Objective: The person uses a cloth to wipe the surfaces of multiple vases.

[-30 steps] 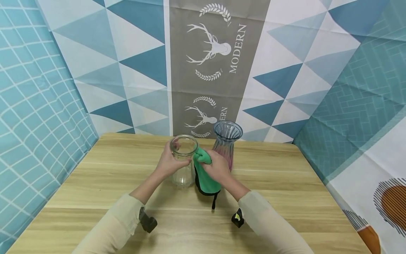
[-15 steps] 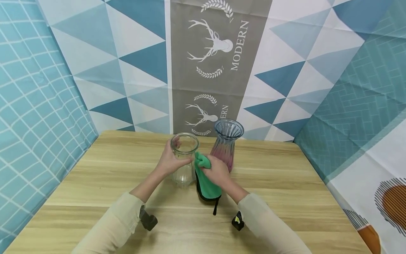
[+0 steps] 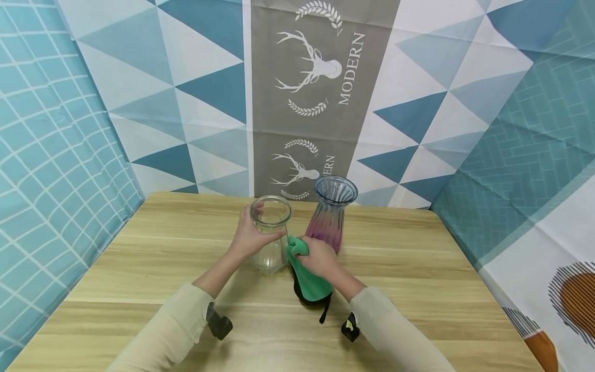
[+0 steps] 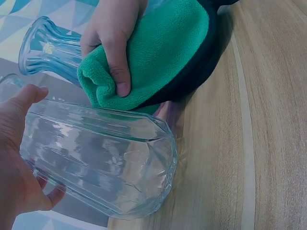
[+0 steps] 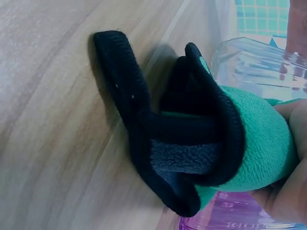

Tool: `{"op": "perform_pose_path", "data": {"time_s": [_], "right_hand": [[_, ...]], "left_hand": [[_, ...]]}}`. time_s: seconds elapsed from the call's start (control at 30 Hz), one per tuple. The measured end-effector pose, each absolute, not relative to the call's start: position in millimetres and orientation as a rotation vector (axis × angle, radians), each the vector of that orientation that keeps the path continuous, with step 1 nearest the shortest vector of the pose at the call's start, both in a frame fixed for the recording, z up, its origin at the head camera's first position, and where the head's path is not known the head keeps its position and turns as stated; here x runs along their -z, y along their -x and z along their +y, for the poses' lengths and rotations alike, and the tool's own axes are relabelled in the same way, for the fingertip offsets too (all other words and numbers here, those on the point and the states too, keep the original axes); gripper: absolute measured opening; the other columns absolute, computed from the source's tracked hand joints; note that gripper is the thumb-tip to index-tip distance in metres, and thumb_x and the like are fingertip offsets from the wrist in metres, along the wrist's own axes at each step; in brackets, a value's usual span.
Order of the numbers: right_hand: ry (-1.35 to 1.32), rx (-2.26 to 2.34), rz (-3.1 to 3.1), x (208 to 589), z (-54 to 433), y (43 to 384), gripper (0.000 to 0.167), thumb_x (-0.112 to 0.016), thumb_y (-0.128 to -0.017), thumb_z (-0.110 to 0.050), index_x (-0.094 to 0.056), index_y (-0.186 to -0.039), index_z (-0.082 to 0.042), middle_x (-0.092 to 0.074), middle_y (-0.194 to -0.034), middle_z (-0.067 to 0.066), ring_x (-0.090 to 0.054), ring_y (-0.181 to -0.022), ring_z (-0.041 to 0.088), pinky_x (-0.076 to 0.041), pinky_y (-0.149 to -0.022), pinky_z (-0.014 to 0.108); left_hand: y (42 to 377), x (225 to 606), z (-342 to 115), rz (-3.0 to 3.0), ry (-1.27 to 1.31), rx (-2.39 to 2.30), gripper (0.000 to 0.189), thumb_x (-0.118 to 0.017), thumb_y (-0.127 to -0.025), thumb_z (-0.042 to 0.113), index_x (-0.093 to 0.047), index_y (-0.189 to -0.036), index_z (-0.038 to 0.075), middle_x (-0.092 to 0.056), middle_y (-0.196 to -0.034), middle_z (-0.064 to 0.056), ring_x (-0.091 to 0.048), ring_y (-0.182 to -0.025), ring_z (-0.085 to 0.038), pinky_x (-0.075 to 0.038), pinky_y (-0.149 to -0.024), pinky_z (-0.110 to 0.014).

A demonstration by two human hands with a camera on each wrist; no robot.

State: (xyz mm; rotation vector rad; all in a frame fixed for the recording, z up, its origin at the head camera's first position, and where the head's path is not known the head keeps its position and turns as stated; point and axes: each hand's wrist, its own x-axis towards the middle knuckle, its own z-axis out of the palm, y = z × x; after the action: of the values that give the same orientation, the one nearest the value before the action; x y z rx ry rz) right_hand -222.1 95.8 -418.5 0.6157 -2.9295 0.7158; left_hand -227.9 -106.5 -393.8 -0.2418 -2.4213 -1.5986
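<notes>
- Here, in the centre of the head view, the left hand (image 3: 251, 238) grips a clear glass vase (image 3: 269, 254) just below its rim, thumb and fingers curled round it; whether its base touches the table (image 3: 418, 299) is hard to tell
- Just right of it, the right hand (image 3: 318, 256) pinches a bunched end of a green cloth (image 3: 313, 285), whose black-edged end hangs toward the bottom of the frame
- Smooth glass could slip if the left hand's hold loosens, perhaps chipping on the table
- A blue-and-purple vase (image 3: 325, 225) stands just behind the right hand; a backward swing of that hand might topple it
- The cloth's loose black strap (image 5: 120, 67) could snag
- Sideways white lettering on the grey wall panel (image 3: 283, 121) reads "MODERN"; lower down, only "ERN" shows above the coloured vase; no brand is readable
</notes>
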Motion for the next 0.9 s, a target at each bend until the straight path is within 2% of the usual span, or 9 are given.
{"op": "perform_pose_path", "data": {"time_s": [0.27,0.37,0.53,0.9], "right_hand": [[-0.62,-0.851,-2.724,416,97,225,0.039,-0.068,-0.084,-0.026,-0.061,-0.121,-0.017,-0.069,-0.108,0.005,-0.066,-0.091,0.023,-0.053,-0.075,0.04],[-0.62,-0.915,-2.641,414,97,226,0.037,-0.069,-0.084,-0.025,-0.062,-0.12,-0.017,-0.069,-0.106,0.004,-0.065,-0.087,0.02,-0.052,-0.072,0.038],[-0.616,-0.988,-2.535,410,96,229,0.038,-0.069,-0.085,-0.025,-0.061,-0.121,-0.017,-0.067,-0.109,0.005,-0.064,-0.09,0.021,-0.05,-0.074,0.038],[-0.662,-1.032,-2.447,402,90,229,0.039,-0.069,-0.084,-0.024,-0.061,-0.122,-0.015,-0.067,-0.112,0.007,-0.064,-0.097,0.023,-0.052,-0.077,0.039]], "left_hand": [[226,392,-108,-2.407,0.265,1.598,0.091,-0.084,-0.067,0.023,-0.031,-0.138,0.006,-0.04,-0.13,-0.016,-0.041,-0.12,-0.029,-0.04,-0.101,-0.047],[226,392,-110,-2.397,0.281,1.606,0.09,-0.084,-0.066,0.02,-0.031,-0.137,0.005,-0.043,-0.13,-0.017,-0.043,-0.12,-0.03,-0.04,-0.102,-0.047],[226,389,-112,-2.394,0.304,1.609,0.088,-0.084,-0.065,0.018,-0.033,-0.136,0.004,-0.048,-0.128,-0.017,-0.046,-0.12,-0.031,-0.04,-0.103,-0.047],[224,385,-113,-2.401,0.343,1.643,0.085,-0.083,-0.067,0.014,-0.034,-0.135,0.001,-0.047,-0.13,-0.019,-0.045,-0.122,-0.035,-0.038,-0.105,-0.049]]}}
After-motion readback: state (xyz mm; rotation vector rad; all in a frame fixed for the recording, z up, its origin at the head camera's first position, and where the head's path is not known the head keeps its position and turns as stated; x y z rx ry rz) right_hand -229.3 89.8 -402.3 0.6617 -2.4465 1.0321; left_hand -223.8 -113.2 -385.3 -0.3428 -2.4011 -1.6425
